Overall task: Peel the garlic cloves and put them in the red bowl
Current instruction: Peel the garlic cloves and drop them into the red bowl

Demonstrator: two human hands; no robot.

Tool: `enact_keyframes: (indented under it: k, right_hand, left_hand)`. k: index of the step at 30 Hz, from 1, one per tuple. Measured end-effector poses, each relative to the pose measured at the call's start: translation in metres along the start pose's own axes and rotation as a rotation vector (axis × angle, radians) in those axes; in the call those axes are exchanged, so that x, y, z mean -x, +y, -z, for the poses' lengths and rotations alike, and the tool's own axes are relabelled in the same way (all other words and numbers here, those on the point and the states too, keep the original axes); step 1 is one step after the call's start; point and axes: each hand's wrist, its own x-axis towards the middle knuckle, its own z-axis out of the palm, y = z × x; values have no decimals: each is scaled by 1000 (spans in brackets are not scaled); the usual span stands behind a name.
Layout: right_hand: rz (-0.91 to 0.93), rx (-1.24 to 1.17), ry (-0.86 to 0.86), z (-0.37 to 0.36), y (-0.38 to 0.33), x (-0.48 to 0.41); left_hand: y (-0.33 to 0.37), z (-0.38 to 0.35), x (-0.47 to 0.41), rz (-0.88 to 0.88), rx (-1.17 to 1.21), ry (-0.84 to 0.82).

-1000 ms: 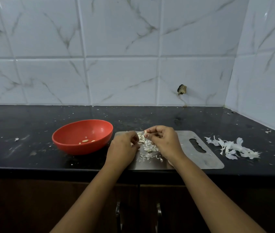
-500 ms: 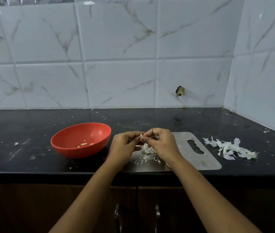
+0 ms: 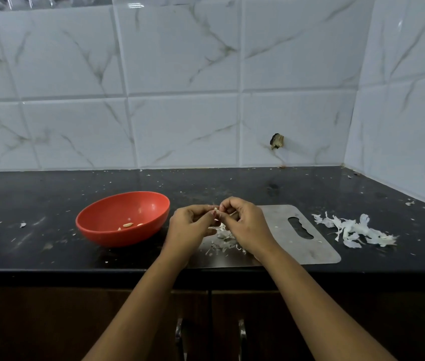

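Both hands meet above the steel cutting board (image 3: 310,246). My left hand (image 3: 190,227) and my right hand (image 3: 245,225) pinch one small garlic clove (image 3: 215,210) between their fingertips; only its pale tip shows. Under the hands lies a heap of garlic bits and skins (image 3: 223,239) on the board. The red bowl (image 3: 122,217) stands to the left of my left hand on the black counter, with a few peeled cloves (image 3: 128,225) at its bottom.
A pile of white garlic skins (image 3: 354,230) lies on the counter right of the board. Small scraps dot the black counter (image 3: 37,243). Tiled walls close the back and right side. Cabinet doors with metal handles (image 3: 180,337) sit below the counter edge.
The hands rose from the heap on the board and came together, now pinching a clove between them. The view shifted slightly downward.
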Motion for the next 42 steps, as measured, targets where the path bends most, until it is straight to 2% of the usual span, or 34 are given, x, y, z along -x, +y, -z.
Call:
enact_keyframes:
  k: [6,10,17,22,29,32,36,42]
  right_hand:
    - [83,246,-40,-4,1,1]
    - [124,385,-34,-2,-1,4]
    - [135,482,15,-2,-2,5]
    - [136,437,30,-2,-2,5]
    - [186,425,55,-3,-3,6]
    - [157,330,81,-2,0,4]
    - [25,97,160,1,3,1]
    - [-36,36,150,1,4,-1]
  left_hand:
    - [4,-1,4,33,66,-38]
    - [3,0,4,52,57,-5]
    - [2,-8,1,90,88,126]
    - [7,-16,6,107,218,155]
    - [11,-11,0,229,399,122]
    - [11,-11,-1,233,395,118]
    - [9,-12,-1,215,376,206]
    - [11,-8,-1,164,270,180]
